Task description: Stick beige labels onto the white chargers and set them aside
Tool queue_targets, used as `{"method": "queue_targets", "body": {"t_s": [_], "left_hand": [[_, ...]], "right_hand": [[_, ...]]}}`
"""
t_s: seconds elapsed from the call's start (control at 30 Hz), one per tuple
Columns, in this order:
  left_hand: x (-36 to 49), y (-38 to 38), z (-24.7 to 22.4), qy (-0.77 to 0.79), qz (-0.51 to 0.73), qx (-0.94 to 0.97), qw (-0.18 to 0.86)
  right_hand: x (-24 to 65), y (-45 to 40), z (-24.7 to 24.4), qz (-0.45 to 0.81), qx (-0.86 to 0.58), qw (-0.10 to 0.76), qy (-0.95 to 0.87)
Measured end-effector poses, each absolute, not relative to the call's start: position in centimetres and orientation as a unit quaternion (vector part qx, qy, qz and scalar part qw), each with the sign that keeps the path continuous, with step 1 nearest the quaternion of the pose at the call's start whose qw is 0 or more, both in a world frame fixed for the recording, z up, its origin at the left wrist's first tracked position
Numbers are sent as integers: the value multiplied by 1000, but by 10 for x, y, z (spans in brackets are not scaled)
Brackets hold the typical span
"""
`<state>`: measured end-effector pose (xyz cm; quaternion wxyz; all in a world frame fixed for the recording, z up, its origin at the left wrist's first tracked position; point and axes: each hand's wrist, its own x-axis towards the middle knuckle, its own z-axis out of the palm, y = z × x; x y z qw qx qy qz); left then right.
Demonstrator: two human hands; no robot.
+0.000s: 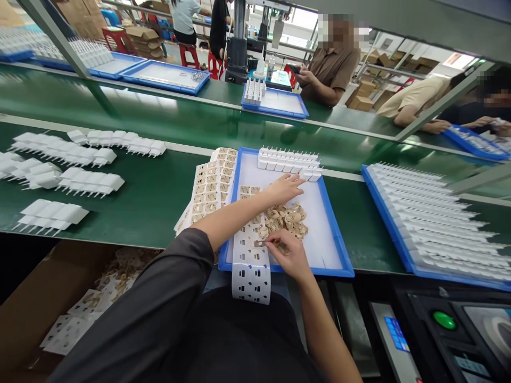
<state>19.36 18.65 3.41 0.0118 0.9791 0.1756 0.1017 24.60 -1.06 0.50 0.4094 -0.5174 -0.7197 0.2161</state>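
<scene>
My left hand (pixel 285 189) reaches over the blue-rimmed tray (pixel 335 234), fingers spread at the front of a row of white plug-like parts (pixel 285 159). Below it, my right hand (pixel 287 250) pinches a small piece, possibly a tan sticker, over a sheet (pixel 251 282) of punched white backing. The sheet hangs over the tray's front edge, and its upper part still carries tan pieces. A heap of loose tan pieces (pixel 293 218) lies in the tray between my two hands.
Sticker sheets (pixel 213 186) are stacked left of the tray. White parts (pixel 69 181) stand in groups on the green belt (pixel 143 213). A full blue tray (pixel 387 229) is at right, a carton (pixel 51 276) of scraps below left. Other people work beyond the belt.
</scene>
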Motion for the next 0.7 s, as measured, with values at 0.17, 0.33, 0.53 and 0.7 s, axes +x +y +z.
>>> {"method": "queue_targets", "body": {"t_s": [0.17, 0.33, 0.53, 0.7], "left_hand": [[172, 178, 52, 226, 143, 960, 83], [85, 116, 68, 257, 317, 808, 425], [21, 51, 23, 272, 401, 601, 636], [12, 27, 2, 289, 412, 596, 626]], "right_hand": [[247, -12, 4, 231, -520, 426, -704], [250, -13, 4, 275, -483, 503, -662], [234, -22, 17, 374, -413, 535, -635], [211, -29, 28, 440, -339, 550, -623]]}}
